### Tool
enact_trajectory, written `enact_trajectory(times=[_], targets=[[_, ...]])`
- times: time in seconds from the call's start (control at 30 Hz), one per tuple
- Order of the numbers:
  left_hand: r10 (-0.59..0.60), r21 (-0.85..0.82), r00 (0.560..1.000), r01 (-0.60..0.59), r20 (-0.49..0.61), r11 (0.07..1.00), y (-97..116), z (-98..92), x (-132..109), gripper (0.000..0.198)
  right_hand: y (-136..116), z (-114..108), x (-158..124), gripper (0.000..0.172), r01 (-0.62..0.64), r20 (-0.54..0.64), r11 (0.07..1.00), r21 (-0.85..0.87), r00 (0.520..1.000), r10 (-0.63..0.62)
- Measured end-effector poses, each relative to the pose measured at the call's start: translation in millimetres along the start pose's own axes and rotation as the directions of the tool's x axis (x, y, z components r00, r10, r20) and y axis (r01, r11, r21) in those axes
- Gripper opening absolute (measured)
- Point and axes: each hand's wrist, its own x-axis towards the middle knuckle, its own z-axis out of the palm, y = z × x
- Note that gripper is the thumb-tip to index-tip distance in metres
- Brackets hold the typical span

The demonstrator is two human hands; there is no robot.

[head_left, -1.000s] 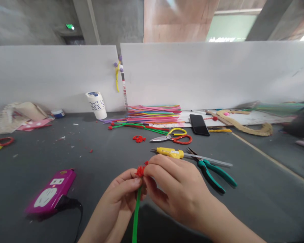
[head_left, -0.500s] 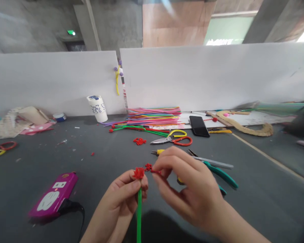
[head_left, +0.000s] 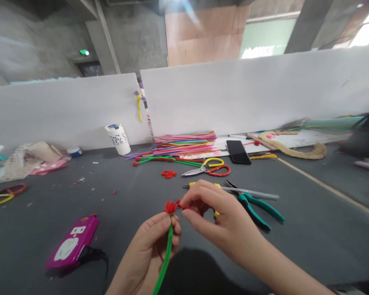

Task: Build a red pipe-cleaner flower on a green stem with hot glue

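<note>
My left hand (head_left: 155, 235) is closed around a green pipe cleaner stem (head_left: 168, 250), pinching it just below its top. A red pipe cleaner flower head (head_left: 170, 207) sits on that top, its short pieces bunched upward. Close by on the right, my right hand (head_left: 218, 211) has thumb and forefinger nearly together, with a small red pipe cleaner piece (head_left: 188, 207) showing between them. That piece is partly hidden by the fingers. Several more red bits (head_left: 178, 202) lie on the table behind the fingertips.
Beyond the hands lie another pile of red bits (head_left: 169, 174), scissors (head_left: 207, 168), teal-handled pliers (head_left: 255, 207), a glue gun (head_left: 189, 186) partly covered by my right hand, a phone (head_left: 239, 152) and a pipe cleaner bundle (head_left: 184, 143). A purple power strip (head_left: 74, 241) with its cord is left.
The camera view has tilted and shifted slightly. The flower head has turned a little, and the green stem now slants to the lower left. Both hands keep their grips.
</note>
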Motion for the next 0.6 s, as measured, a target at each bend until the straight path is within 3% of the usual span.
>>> enact_trajectory(times=[0.07, 0.1, 0.13, 0.2, 0.3, 0.43, 0.6], targets=[[-0.058, 0.021, 0.998, 0.058, 0.016, 0.998, 2, -2.3, 1, 0.019, 2, -11, 3, 0.016, -0.081, 0.028, 0.952, -0.294, 0.995, 0.093], [-0.1, 0.039, 0.994, 0.099, 0.035, 0.994, 3, -3.9, 2, 0.02, 5, -17, 6, 0.023, -0.158, 0.031, 0.866, -0.474, 0.98, 0.196], [-0.12, 0.044, 0.992, 0.118, 0.041, 0.992, 4, -5.5, 3, 0.021, 11, -23, 9, 0.031, -0.251, 0.023, 0.699, -0.669, 0.934, 0.357], [-0.091, 0.038, 0.995, 0.089, 0.04, 0.995, 6, -7.4, 4, 0.02, 27, -32, 15, 0.041, -0.339, -0.019, 0.567, -0.751, 0.869, 0.495], [-0.01, 0.045, 1.0, 0.009, 0.006, 0.999, 7, -5.9, 3, 0.018, 58, -31, 19, 0.044, -0.402, -0.029, 0.464, -0.789, 0.78, 0.626], [0.121, 0.162, 0.993, -0.118, -0.007, 0.98, 8, -2.2, -1, 0.012, 88, -19, 16, 0.031, -0.458, -0.006, 0.462, -0.76, 0.715, 0.699], [0.345, 0.37, 0.937, -0.305, -0.046, 0.878, 10, -2.1, -3, 0.015, 105, -23, 13, 0.028, -0.569, 0.025, 0.569, -0.594, 0.694, 0.719]])
